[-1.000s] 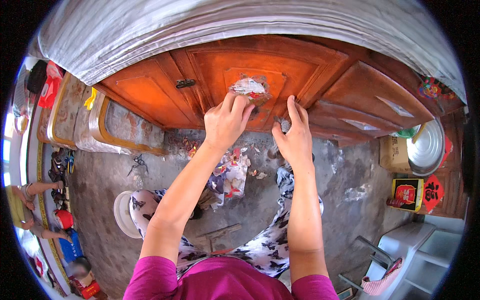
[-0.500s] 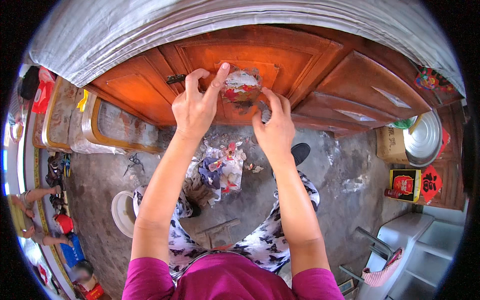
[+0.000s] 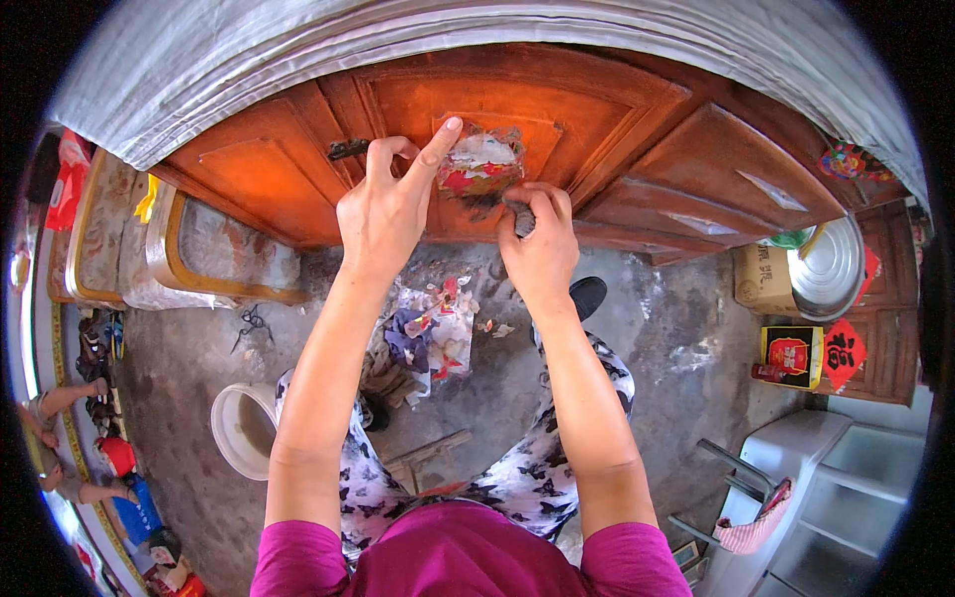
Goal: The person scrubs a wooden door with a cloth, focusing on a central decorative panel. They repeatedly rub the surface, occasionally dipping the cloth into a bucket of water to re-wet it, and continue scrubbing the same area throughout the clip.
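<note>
An orange-brown wooden cabinet door (image 3: 587, 109) stands before me, with a patch of torn white, red and yellow paper (image 3: 484, 149) stuck on its panel. My left hand (image 3: 386, 211) has its fingers apart, the index fingertip at the patch's upper left edge, with nothing in it. At the patch's lower right edge, my right hand (image 3: 545, 244) pinches a grey scouring pad (image 3: 521, 221), which looks like steel wool. A dark smudge lies on the wood just left of the pad.
Paper scraps and rags (image 3: 428, 333) lie on the concrete floor below. A white bucket (image 3: 244, 430) stands left of my legs, cushioned chairs (image 3: 229, 239) farther left. On the right are a cardboard box (image 3: 764, 279), a metal lid (image 3: 828, 269) and a white shelf unit (image 3: 846, 488). Another person's limbs show far left.
My right hand has shifted slightly left, and its fingers have closed more tightly round the pad, now at the patch's lower edge. My left hand stays nearly in place.
</note>
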### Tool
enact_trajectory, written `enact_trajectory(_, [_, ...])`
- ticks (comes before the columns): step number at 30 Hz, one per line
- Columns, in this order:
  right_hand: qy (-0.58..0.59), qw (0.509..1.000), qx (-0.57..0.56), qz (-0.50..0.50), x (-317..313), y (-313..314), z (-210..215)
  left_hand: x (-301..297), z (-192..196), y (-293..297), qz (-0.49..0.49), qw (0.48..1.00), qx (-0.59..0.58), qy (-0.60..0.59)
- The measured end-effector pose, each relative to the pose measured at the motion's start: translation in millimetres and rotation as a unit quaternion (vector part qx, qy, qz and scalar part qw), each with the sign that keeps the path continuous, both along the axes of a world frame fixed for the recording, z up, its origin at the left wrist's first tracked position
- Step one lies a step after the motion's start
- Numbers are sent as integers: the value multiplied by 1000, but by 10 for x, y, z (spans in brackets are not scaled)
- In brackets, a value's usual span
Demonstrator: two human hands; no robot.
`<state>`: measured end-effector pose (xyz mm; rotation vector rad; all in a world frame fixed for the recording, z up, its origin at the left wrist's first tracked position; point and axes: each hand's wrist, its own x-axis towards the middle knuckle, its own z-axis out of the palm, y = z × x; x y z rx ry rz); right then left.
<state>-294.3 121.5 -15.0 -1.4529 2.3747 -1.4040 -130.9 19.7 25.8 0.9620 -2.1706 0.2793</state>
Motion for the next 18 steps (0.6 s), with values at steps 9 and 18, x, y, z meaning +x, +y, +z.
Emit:
enact_trajectory(9, [142,979,-102,-105,-195,-229,-43,48,22,11,-12,1000,12,13])
enact_trajectory(18, [171,973,-116,-100,-199,-313,-105,179,-35,-75,74,991,-67,90])
